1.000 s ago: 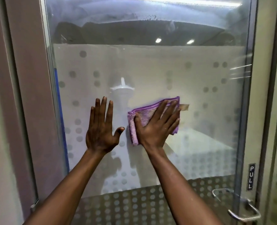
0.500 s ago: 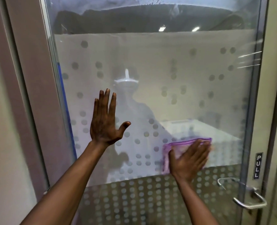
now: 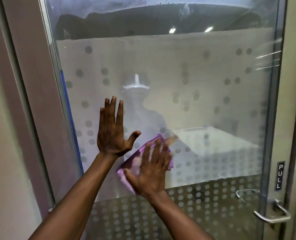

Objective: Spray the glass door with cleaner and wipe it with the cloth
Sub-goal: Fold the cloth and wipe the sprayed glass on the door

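At the far left stands the door frame (image 3: 27,101), a broad greyish-mauve upright that borders the glass door (image 3: 161,66). The glass carries a frosted band patterned with dots, denser toward the bottom, and it reflects ceiling lights and a dim outline of the person.

The left hand (image 3: 111,134) lies flat against the glass in its left half, fingers straight and pointing up, thumb spread out to the right; its grip is released and it holds nothing.

Just to the right and lower, the right hand (image 3: 150,170) presses the purple cloth (image 3: 135,163) against the glass with a flat palm and spread fingers, not clenched around it. The cloth is folded, tilted, and blurred by motion; it shows above and to the left of the hand, and its upper corner sits just below the left thumb.

Farther right, near the door's edge, a black vertical label reading PULL (image 3: 280,175) sits above a metal handle (image 3: 272,213) at the lower right.
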